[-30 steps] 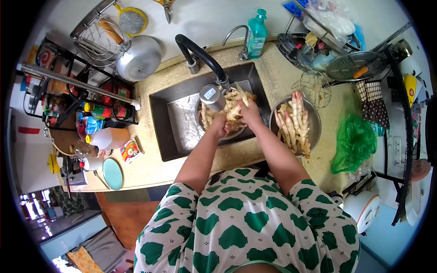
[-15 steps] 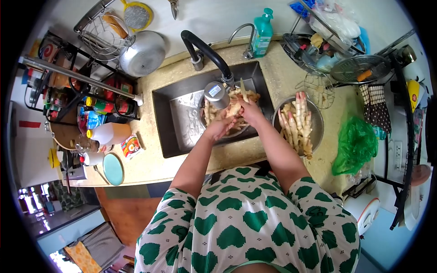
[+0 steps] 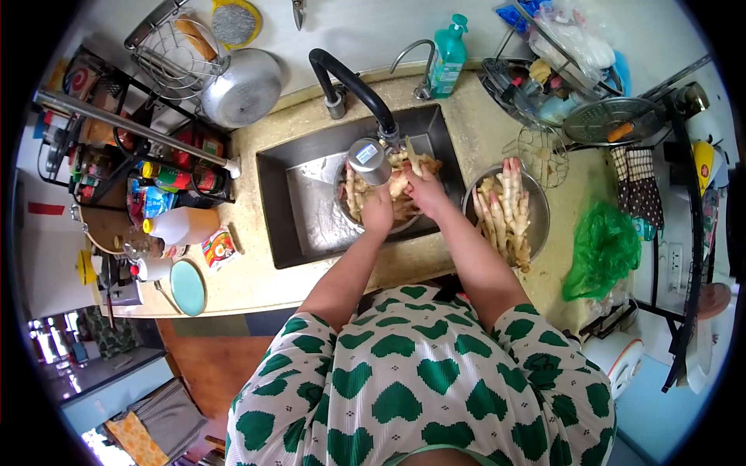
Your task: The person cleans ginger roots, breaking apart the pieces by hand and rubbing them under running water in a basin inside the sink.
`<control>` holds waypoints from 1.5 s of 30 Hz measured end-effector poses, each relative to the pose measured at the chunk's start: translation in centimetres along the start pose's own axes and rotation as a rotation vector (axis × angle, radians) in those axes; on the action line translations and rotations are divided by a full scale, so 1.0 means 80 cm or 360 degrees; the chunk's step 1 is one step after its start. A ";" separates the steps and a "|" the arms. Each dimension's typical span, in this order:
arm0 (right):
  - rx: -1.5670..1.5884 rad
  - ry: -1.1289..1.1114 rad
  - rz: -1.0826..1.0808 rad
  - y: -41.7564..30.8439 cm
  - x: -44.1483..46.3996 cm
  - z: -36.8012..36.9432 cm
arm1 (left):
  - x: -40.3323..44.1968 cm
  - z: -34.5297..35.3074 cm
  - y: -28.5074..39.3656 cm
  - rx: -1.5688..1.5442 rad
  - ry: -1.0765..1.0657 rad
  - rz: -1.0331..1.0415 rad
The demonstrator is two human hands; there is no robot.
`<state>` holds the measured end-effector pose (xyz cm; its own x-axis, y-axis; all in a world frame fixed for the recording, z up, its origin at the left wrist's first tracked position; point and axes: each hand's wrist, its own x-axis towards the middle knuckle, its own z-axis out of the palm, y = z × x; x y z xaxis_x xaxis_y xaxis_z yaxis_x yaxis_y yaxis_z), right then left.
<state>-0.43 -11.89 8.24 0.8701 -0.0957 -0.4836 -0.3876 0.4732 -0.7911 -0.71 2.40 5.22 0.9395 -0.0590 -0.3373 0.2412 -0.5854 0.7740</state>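
In the sink [image 3: 299,206], a round metal bowl [image 3: 339,194] holds a heap of pale, knobbly roots that look like young ginger [image 3: 356,196]. My right hand [image 3: 423,192] is closed around one piece, whose pale stalk [image 3: 414,158] points up toward the tap. My left hand [image 3: 378,211] is at the heap's near side, back of the hand up, fingers curled in against the ginger and partly hidden. A metal cylinder [image 3: 369,161] on the black tap [image 3: 350,81] hangs just above both hands. On the counter to the right, another bowl [image 3: 542,203] holds long ginger pieces [image 3: 509,206] with pink tips.
A green soap bottle [image 3: 448,58] and a thin second tap [image 3: 423,74] stand behind the sink. Right of the bowls lie a wire rack [image 3: 544,155] and a green plastic bag [image 3: 606,252]. A jug [image 3: 183,227] and a teal round board [image 3: 187,287] are on the left.
My left hand has turned from palm up to back up and curled its fingers, staying beside the heap. My right hand still grips the ginger in nearly the same place.
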 end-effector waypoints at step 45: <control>0.0474 0.0554 -0.0089 0.029 0.023 -0.021 | 0.000 0.001 0.028 -0.1642 0.0158 -0.0151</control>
<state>-0.22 -12.42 4.86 0.7135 -0.3924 -0.5805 -0.1943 0.6851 -0.7020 -0.21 1.02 6.94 0.9103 0.0452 -0.4115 0.3622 0.3945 0.8445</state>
